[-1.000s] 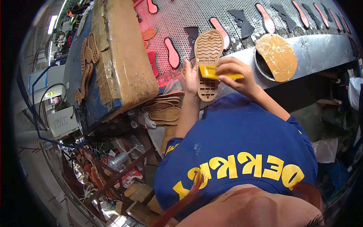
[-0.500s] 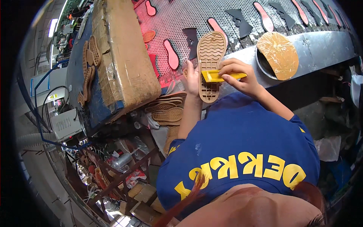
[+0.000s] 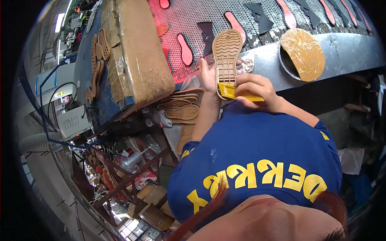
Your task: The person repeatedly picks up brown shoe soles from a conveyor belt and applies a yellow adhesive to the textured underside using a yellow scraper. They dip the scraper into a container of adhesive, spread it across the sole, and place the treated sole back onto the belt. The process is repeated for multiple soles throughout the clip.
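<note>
A tan shoe sole (image 3: 226, 52), ridged at the forefoot and gridded toward the heel, stands nearly upright in front of my chest. My left hand (image 3: 208, 78) holds it from the left and behind, with fingertips showing past its right edge. In my right hand (image 3: 259, 90) is a flat yellow hand tool (image 3: 235, 92), pinched between thumb and fingers. Its left end lies across the heel and covers part of it. Whether the tool is a scraper or a brush, I cannot tell.
Pink insoles (image 3: 185, 50) and black cut pieces (image 3: 259, 18) lie on a mesh conveyor (image 3: 173, 24). A round container (image 3: 286, 66) with a tan cover (image 3: 302, 54) sits on the metal ledge (image 3: 341, 50). More soles (image 3: 183, 111) are stacked below a cardboard box (image 3: 140, 48).
My right hand and the yellow tool have moved down the sole to the heel end. The sole is slightly higher and farther right in view. A crumpled white bit now shows behind my hands.
</note>
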`<state>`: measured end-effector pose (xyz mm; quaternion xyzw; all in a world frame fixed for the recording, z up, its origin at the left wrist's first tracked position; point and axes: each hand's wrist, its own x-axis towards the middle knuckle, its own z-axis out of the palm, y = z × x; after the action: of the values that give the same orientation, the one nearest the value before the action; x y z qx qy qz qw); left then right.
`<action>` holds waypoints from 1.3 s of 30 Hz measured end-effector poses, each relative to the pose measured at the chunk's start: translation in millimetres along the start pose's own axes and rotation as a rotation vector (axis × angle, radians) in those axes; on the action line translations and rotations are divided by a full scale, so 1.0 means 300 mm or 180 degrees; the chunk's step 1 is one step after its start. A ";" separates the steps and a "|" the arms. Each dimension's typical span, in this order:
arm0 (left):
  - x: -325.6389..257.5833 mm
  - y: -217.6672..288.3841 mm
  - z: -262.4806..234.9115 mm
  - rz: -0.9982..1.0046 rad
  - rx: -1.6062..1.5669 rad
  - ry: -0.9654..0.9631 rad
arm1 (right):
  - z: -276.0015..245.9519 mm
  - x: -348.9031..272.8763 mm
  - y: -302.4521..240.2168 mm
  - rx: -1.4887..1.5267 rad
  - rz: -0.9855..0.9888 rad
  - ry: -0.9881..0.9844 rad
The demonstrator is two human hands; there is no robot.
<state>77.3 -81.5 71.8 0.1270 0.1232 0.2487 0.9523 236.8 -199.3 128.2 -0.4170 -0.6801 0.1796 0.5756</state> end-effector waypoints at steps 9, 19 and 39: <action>0.007 -0.020 0.045 -0.0301 -0.0062 0.0074 | -0.049 0.003 0.018 0.0456 -0.0067 -0.0354; 0.063 -0.029 0.080 -0.0786 -0.0458 0.0417 | -0.118 0.002 0.067 0.1388 0.0503 -0.0871; 0.083 -0.040 0.139 -0.1743 0.0684 0.0325 | -0.224 0.191 0.199 0.2518 0.0528 -0.2588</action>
<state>116.1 -86.5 102.9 0.1765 0.2264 -0.0258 0.9576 321.6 -135.7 139.7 -0.1192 -0.6929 0.6109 0.3639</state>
